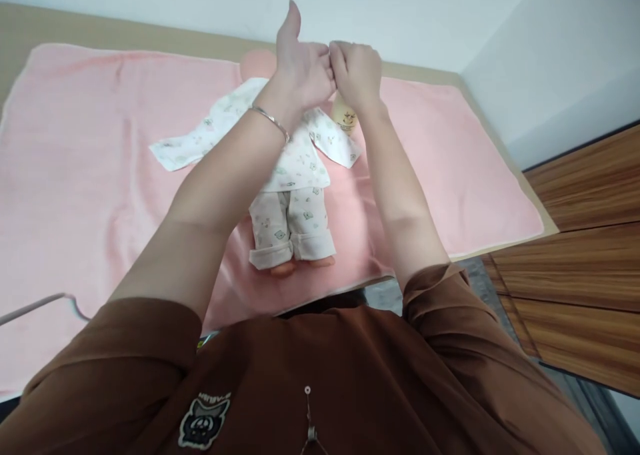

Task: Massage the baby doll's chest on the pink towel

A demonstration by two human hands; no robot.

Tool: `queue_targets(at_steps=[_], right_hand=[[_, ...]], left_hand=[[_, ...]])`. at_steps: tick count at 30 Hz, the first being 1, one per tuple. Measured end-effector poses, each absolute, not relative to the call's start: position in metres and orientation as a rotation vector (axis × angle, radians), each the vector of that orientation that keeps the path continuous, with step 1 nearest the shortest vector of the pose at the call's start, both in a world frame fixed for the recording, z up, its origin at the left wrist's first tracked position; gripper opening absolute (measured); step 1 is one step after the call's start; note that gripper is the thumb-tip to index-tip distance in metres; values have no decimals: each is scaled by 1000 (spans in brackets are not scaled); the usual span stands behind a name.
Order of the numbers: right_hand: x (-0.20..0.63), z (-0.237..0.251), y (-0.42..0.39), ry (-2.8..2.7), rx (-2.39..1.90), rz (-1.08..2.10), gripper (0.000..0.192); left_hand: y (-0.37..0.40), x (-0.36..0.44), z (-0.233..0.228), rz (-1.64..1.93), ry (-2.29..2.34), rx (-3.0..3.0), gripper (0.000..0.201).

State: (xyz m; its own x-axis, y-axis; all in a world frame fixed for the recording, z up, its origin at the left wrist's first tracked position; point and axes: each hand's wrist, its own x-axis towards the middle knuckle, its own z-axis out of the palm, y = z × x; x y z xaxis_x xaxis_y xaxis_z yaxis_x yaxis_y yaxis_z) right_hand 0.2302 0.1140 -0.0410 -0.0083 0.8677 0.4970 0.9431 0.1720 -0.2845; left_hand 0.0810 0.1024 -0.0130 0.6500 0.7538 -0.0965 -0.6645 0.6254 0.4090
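Observation:
A doll (293,195) in a white printed top and trousers lies on its back on a pink towel (100,148), feet toward me. Its peach head (256,63) is partly hidden behind my left hand. My left hand (300,71), a thin bangle on the wrist, is raised above the doll's chest with fingers curled and thumb pointing up. My right hand (356,71) is a closed fist, and its knuckles touch those of the left hand. Nothing shows inside either hand. A small yellowish bottle (345,116) stands just below my right wrist, beside the doll's sleeve.
The towel covers a tan tabletop (505,151) set against a white wall. Wood-panel furniture (580,241) stands to the right of the table. A thin pale cord (35,306) lies on the towel at the near left.

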Motion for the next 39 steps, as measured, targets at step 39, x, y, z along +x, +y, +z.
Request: queue_targets(at_steps=[39], right_hand=[[196, -36, 107, -1811, -2004, -206, 71]], left_hand=[[65, -22, 0, 922, 551, 589, 69]])
